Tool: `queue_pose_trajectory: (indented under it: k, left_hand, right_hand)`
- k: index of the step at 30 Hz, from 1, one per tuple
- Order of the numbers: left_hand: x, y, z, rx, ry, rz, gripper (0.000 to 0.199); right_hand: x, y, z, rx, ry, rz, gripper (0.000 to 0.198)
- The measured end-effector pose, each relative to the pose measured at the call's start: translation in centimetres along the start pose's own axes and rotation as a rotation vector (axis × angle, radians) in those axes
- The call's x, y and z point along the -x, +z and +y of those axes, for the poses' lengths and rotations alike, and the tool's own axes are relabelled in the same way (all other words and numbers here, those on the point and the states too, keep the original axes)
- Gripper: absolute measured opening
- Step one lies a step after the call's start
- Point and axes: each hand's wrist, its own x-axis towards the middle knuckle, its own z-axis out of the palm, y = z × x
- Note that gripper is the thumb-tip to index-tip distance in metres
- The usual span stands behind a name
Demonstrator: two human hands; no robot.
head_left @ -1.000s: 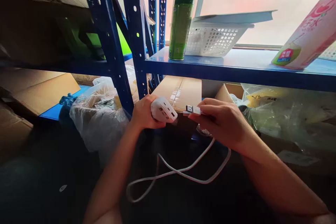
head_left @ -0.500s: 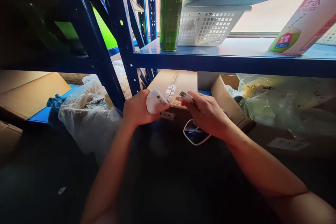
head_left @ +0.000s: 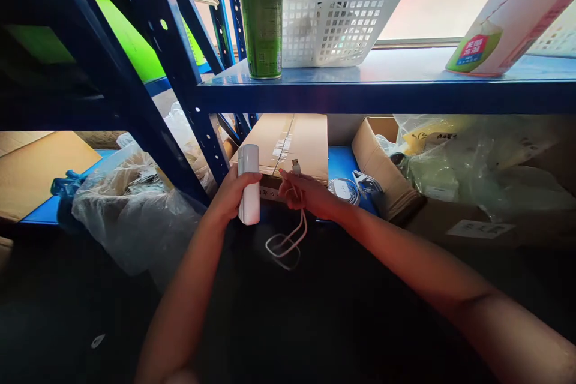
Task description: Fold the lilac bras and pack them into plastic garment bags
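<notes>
My left hand [head_left: 228, 195] is closed around a white, oblong power bank [head_left: 251, 192] held upright, its thumb across the front. Just to the right, my right hand [head_left: 310, 193] pinches a white USB cable [head_left: 302, 229]. The metal plug [head_left: 296, 165] of the cable points up above the fingers, and its loop hangs below the hand. Plug and power bank are apart. Behind both hands lies a taped cardboard box [head_left: 306, 138] on the lower shelf.
A small white fan [head_left: 344, 190] lies right of the box, beside an open carton [head_left: 382, 168] with plastic bags. Above runs a blue shelf edge [head_left: 360, 98] with a green can [head_left: 260, 18], a white basket [head_left: 342, 30] and a pink-white bottle [head_left: 508, 18]. A blue post [head_left: 168, 42] stands left.
My left hand has turned the power bank from tilted to upright. My right hand has moved left and lower in view with the cable, and the fan now shows. The view has shifted right.
</notes>
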Motion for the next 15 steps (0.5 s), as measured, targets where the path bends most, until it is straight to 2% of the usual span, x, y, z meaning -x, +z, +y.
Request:
queue_pose_trajectory:
  k: [4, 9, 11, 15]
  left_hand:
    - [0.5, 0.0, 0.8, 0.159, -0.096, -0.193, 0.045]
    - [0.9, -0.6, 1.3, 0.322, -0.095, -0.415, 0.044]
    - [1.1, -0.7, 1.2, 0.33, -0.067, -0.461, 0.044]
    - [1.6, -0.4, 1.2, 0.323, -0.038, -0.5, 0.045]
  right_hand:
    - [0.3, -0.3, -0.6, -0.138, -0.042, -0.019, 0.05]
    - [0.1, -1.1, -0.9, -0.122, -0.144, -0.085, 0.039]
    - [0.0, -0.9, -0.9, -0.088, -0.152, -0.054, 0.037]
    - [-0.2, 0.5, 0.5, -0.02, -0.131, 0.11, 0.031]
